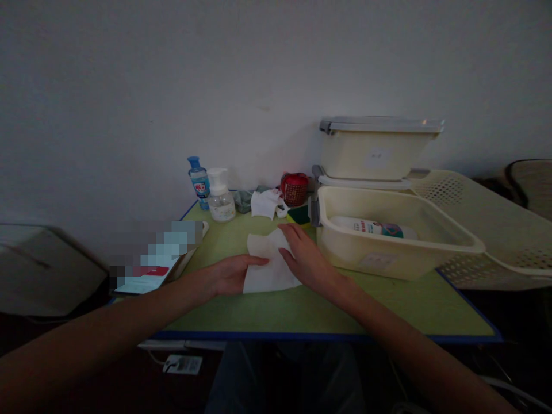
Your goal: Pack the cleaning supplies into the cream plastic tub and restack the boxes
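Observation:
My left hand (233, 274) grips the left edge of a thin white cloth (263, 279), possibly a paper towel, with the thumb on top and the other fingers hidden beneath. Over the cloth's right side lies my right hand (308, 259), its fingers stretched out and the thumb apart from them. The cloth is spread between both hands above the green table (276, 316), and its right part is covered. Just beyond it are a yellow-green sponge (298, 216) and a crumpled white cloth (264, 204).
A blue bottle (198, 184), a white pump bottle (221, 198) and a red basket-like container (295, 190) stand at the back. An uncovered cream bin (401, 256) holds a white bottle (366, 226). Behind it is a lidded bin (375, 152); a perforated basket (487, 213) lies right, a partly pixelated screen (146, 279) left.

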The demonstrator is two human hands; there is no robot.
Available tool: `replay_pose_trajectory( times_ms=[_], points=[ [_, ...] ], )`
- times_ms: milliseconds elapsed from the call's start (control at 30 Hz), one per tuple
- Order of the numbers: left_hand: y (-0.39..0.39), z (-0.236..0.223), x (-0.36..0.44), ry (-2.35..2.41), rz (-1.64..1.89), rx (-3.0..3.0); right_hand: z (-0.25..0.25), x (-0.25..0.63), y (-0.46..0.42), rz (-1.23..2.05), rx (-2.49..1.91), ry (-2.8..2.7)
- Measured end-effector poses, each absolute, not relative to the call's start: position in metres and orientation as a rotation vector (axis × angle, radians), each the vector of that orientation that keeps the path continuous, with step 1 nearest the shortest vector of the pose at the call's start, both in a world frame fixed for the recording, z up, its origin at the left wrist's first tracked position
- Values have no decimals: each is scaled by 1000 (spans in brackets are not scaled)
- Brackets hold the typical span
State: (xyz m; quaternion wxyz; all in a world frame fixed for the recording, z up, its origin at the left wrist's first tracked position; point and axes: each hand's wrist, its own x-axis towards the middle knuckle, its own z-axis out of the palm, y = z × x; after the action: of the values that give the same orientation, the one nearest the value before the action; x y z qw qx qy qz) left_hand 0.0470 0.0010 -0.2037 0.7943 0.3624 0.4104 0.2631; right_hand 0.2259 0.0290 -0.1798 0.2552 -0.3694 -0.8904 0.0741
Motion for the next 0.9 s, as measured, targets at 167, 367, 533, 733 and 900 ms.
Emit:
replay_pose_trajectory(
  times_ms=[167, 367, 533, 733, 900],
  points=[
    [0, -207, 44, 842, 550, 844, -193, 263, 16, 687, -1182, -2151],
    [0, -209, 43, 845, 585, 779, -207, 266, 16, 1204, -1162, -1930],
    [-2, -208, 44, 820, 647, 637, -206, 267, 11, 1129, -1210, -1920],
    [-2, -209, 45, 808, 664, 579, -206, 272, 2, 1073, -1234, -1950],
    [-4, -207, 45, 812, 702, 579, -206, 265, 0, 1183, -1115, -1771]
  ],
)
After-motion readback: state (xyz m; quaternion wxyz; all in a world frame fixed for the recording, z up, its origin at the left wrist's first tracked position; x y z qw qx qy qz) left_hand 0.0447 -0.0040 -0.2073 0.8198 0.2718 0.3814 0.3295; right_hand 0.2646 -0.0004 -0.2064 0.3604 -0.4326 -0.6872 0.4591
